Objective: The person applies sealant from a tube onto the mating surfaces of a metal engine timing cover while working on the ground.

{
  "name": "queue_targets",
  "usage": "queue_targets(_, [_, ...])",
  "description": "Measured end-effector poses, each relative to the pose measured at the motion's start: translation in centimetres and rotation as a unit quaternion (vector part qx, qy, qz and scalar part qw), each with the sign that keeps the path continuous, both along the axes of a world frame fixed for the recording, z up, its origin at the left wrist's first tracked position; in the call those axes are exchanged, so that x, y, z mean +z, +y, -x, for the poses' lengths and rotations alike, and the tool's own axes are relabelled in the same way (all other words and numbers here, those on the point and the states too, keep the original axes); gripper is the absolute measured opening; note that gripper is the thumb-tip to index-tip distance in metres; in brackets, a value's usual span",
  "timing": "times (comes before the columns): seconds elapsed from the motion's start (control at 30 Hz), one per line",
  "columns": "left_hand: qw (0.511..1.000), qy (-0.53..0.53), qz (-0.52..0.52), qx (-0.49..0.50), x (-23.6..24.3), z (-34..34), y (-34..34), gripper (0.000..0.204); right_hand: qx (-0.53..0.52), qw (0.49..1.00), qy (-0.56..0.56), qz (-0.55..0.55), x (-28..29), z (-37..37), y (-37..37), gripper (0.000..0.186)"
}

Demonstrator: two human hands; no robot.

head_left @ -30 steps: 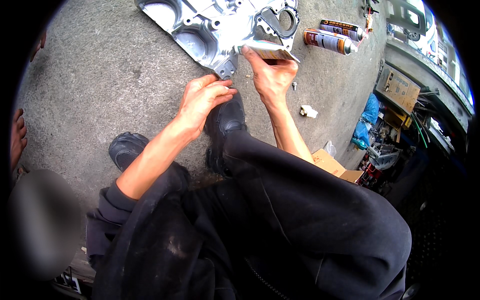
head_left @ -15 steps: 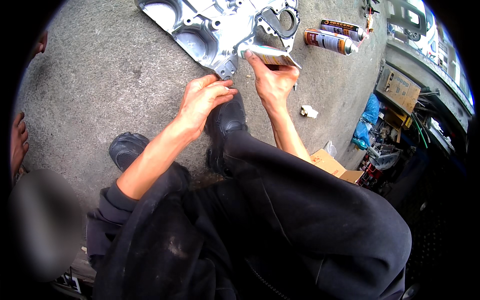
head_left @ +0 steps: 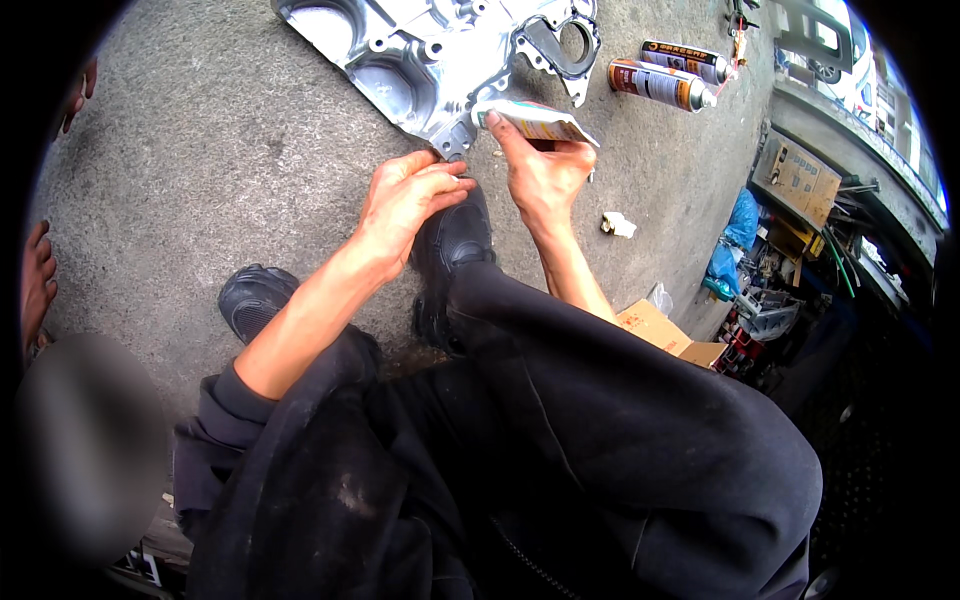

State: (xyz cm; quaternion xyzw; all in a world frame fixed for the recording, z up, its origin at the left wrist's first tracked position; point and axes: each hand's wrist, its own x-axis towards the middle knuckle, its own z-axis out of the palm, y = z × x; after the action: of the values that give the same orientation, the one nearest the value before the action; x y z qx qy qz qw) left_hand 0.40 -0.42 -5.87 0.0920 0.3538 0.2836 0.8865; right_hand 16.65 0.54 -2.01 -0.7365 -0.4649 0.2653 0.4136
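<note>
A silver cast-metal cover (head_left: 425, 85) with holes and recesses lies at the top, its near corner by the toe of my black shoe (head_left: 455, 235). My left hand (head_left: 400, 200) is at that corner, fingers bent and closed together. A small pale bit shows at its fingertips, too small to name. My right hand (head_left: 548, 180) is wrapped round a white squeeze tube (head_left: 545, 122) with coloured print, thumb pressed on it. The tube's left end is over the cover's near right edge; its nozzle cannot be made out.
Two spray cans (head_left: 660, 84) lie on the concrete at the upper right. A crumpled white scrap (head_left: 618, 224) is right of my right wrist. Further right are an open cardboard box (head_left: 655, 328), a blue plastic bag (head_left: 735, 245) and cluttered parts. Another person's hands (head_left: 40, 275) show at the left rim.
My right hand and the tube have shifted slightly nearer and to the left along the cover's edge. My left hand has stayed in place. The other person's fingers at the upper left have moved.
</note>
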Motion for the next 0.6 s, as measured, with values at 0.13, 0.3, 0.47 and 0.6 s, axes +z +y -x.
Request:
queue_targets(0.13, [1.0,-0.002,-0.001,-0.001,-0.13,0.03,-0.02,0.035,-0.003,1.0,0.019,0.019,-0.04,0.22,-0.06,0.022])
queue_targets(0.3, [1.0,-0.002,0.002,-0.003,-0.06,0.05,0.02,0.034,0.003,1.0,0.012,0.025,0.04,0.42,0.04,0.021])
queue_targets(0.47, [1.0,0.014,0.004,-0.01,0.58,0.12,0.13,0.042,0.005,1.0,0.02,0.004,-0.14,0.71,0.07,0.019])
queue_targets(0.6, [1.0,0.017,0.009,-0.016,0.4,0.19,0.07,0.05,0.009,1.0,0.026,0.002,-0.4,0.94,-0.1,0.02])
